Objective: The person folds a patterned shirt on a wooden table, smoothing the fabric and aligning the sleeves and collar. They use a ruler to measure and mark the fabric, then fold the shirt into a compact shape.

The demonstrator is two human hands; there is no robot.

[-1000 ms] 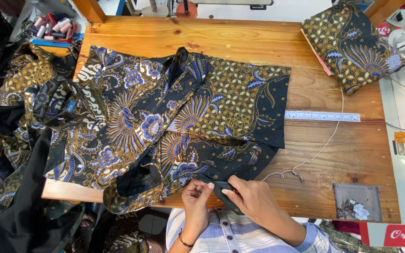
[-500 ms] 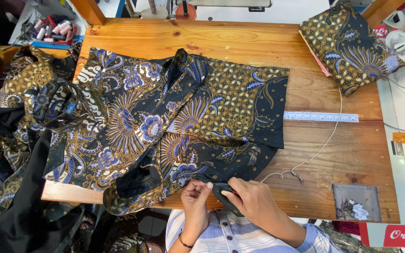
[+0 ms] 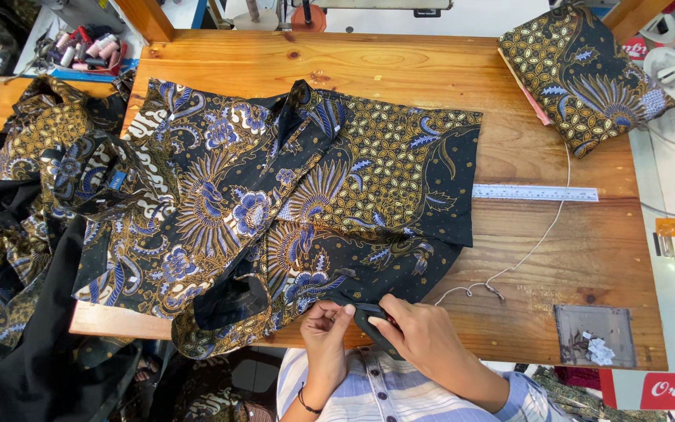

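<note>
Wooden planks make up our bench (image 3: 603,258), warm-toned and bare toward its right edge. Our fingers (image 3: 336,314) on both sides are pinched narrow on the near hem of the dark batik garment (image 3: 291,211): the left hand (image 3: 326,328) nips the fabric edge while the right hand (image 3: 423,340) presses a fold of it flat against the bench's near edge, seemingly to keep the seam taut for close work. The garment spreads from there across the bench's middle and spills over its left edge onto more cloth. A white thread (image 3: 541,234) trails toward the right. Beyond it a ruler (image 3: 534,192) lies near the right edge, and a folded batik piece (image 3: 583,74) sits at the far right corner, out of the way.
</note>
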